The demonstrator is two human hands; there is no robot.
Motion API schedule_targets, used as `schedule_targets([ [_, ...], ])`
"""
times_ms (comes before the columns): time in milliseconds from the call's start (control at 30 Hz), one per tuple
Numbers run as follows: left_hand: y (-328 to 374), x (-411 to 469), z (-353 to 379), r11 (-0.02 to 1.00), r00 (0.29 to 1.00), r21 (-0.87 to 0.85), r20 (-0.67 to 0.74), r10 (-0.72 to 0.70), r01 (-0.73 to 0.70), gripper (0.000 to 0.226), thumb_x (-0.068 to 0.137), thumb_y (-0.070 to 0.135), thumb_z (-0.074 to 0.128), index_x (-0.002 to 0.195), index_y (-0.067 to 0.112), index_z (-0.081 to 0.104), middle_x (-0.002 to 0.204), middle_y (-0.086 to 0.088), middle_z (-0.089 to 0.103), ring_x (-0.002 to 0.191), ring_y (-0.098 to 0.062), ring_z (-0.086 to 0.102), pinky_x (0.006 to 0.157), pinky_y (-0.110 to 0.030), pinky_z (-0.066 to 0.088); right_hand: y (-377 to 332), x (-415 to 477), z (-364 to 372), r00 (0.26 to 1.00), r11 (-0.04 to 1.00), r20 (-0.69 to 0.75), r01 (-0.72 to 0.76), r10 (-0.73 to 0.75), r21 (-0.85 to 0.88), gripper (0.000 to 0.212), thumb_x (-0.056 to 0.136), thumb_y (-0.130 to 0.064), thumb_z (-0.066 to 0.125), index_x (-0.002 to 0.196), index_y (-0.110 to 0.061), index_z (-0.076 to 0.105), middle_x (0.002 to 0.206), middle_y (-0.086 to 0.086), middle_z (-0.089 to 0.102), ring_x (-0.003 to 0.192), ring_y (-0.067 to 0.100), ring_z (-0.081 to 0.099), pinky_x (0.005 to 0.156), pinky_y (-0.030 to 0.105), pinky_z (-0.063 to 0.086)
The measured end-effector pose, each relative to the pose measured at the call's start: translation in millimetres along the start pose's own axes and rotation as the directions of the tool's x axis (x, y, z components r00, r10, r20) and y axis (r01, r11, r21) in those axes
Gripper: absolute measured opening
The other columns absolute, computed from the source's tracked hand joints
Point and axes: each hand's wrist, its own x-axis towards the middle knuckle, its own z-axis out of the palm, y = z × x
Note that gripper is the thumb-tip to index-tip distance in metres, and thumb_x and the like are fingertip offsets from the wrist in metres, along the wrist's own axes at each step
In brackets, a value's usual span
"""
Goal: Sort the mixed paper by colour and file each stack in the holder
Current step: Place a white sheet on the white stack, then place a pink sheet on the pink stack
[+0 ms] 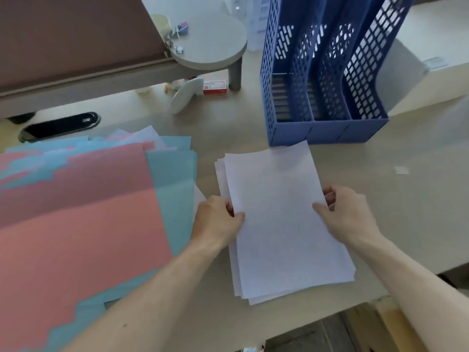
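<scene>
Left hand (218,219): gripping the left long edge of the white stack (279,224), thumb flat on the top sheet, fingers curled under the edge.
Right hand (347,214): gripping the opposite long edge at about the same height, thumb lying on top, fingers curled round the side.
White stack: lying flat on the desk (396,207) between both hands, slightly turned, sheets fanned unevenly (lower ones sticking out at the left side and near corner).
Holder (327,132): blue plastic mesh, three upright compartments side by side, standing just beyond the far corner of the white stack; touching or not, cannot tell.
Mixed paper (76,224): wide loose pile of pink and light blue sheets, left of the white stack and close beside the left hand, a few pale sheets peeking out at the far edge.
Raised shelf (210,44): round-ended, at the back of the desk, small clips and a cup on it.
Small box (215,87): red and white, under the shelf.
Cable opening (59,125): black oval, set in the desk behind the mixed paper.
</scene>
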Motion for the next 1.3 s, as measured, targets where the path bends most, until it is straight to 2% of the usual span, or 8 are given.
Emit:
schedule_targets([
  [200, 0, 1, 1, 0.994, 1.0, 0.11, -0.03, -0.003, 0.007, 0.026, 0.077, 0.029, 0.07, 0.061, 0.015, 0.054, 0.061, -0.003, 0.068, 0.06, -0.021, 0.07, 0.061, -0.04, 0.062, -3, 1, 3, 0.999, 0.997, 0.032, 0.039, -0.037, -0.064, 0.044, 0.088, -0.032, 0.071, 0.127, -0.023, 0.053, 0.093, -0.005, 0.066, 0.085, 0.021, 0.062, 0.076, 0.042, 0.055],
  [400, 0, -4, 1, 0.973, 0.996, 0.229, -0.094, -0.003, 0.024, 0.035, 0.083, 0.041, 0.07, 0.096, 0.013, 0.053, 0.092, -0.004, 0.063, 0.086, -0.03, 0.063, 0.067, -0.032, 0.048, -2, 0, 7, 1.0, 0.997, -0.025, 0.01, -0.012, -0.077, 0.053, 0.086, -0.032, 0.074, 0.131, -0.016, 0.051, 0.122, 0.003, 0.054, 0.112, 0.025, 0.052, 0.093, 0.042, 0.049],
  [567, 9, -10, 7, 0.993, 0.998, 0.116, -0.056, -0.026, 0.032, 0.038, 0.084, 0.041, 0.073, 0.102, 0.013, 0.053, 0.098, -0.005, 0.063, 0.09, -0.027, 0.064, 0.071, -0.033, 0.051, -6, 0, 11, 1.0, 0.999, -0.009, -0.003, 0.003, -0.045, 0.053, 0.085, -0.028, 0.075, 0.131, -0.014, 0.053, 0.118, 0.005, 0.056, 0.105, 0.023, 0.053, 0.089, 0.034, 0.043],
  [733, -1, -11, -30, 0.998, 0.993, 0.06, -0.115, -0.018, 0.025, 0.033, 0.083, 0.038, 0.072, 0.097, 0.014, 0.054, 0.095, -0.003, 0.063, 0.086, -0.025, 0.063, 0.071, -0.033, 0.052, -31, -15, 9, 0.993, 0.986, -0.081, 0.072, -0.085, -0.149, 0.062, 0.087, -0.032, 0.074, 0.139, -0.015, 0.046, 0.131, 0.007, 0.051, 0.121, 0.028, 0.047, 0.101, 0.043, 0.043],
  [833, -31, -13, -81, 0.997, 0.984, 0.061, -0.176, -0.04, 0.052, 0.03, 0.084, 0.039, 0.071, 0.095, 0.017, 0.054, 0.096, -0.001, 0.062, 0.088, -0.024, 0.061, 0.071, -0.032, 0.049, -87, -33, 32, 0.971, 0.97, -0.035, 0.235, -0.238, -0.067, 0.057, 0.088, -0.032, 0.073, 0.137, -0.018, 0.048, 0.121, 0.001, 0.056, 0.11, 0.019, 0.054, 0.095, 0.038, 0.05],
  [1000, -126, -17, -188, 0.96, 0.931, 0.159, -0.324, -0.17, 0.231, 0.05, 0.084, 0.045, 0.075, 0.118, 0.014, 0.055, 0.123, -0.01, 0.057, 0.118, -0.032, 0.054, 0.097, -0.04, 0.048, -204, -69, 104, 0.933, 0.94, 0.121, 0.329, -0.338, 0.09, 0.049, 0.088, -0.037, 0.073, 0.13, -0.015, 0.057, 0.109, -0.002, 0.062, 0.092, 0.012, 0.059, 0.081, 0.027, 0.048],
  [1133, -197, -22, -237, 0.883, 0.821, -0.078, -0.338, -0.46, 0.463, 0.078, 0.075, 0.045, 0.081, 0.133, 0.003, 0.05, 0.136, -0.02, 0.053, 0.124, -0.04, 0.054, 0.103, -0.045, 0.049, -273, -91, 156, 0.946, 0.972, 0.252, 0.164, -0.203, 0.168, 0.072, 0.085, -0.043, 0.076, 0.143, -0.01, 0.048, 0.135, 0.005, 0.058, 0.12, 0.021, 0.058, 0.099, 0.032, 0.045],
  [1300, -219, -14, -244, 0.805, 0.824, -0.39, -0.169, -0.541, 0.448, 0.098, 0.056, 0.055, 0.081, 0.132, -0.001, 0.055, 0.128, -0.021, 0.065, 0.117, -0.036, 0.064, 0.094, -0.042, 0.057, -293, -96, 189, 0.974, 0.995, 0.227, 0.003, -0.025, 0.096, 0.089, 0.075, -0.036, 0.087, 0.145, -0.003, 0.044, 0.141, 0.013, 0.053, 0.127, 0.029, 0.054, 0.101, 0.034, 0.043],
])
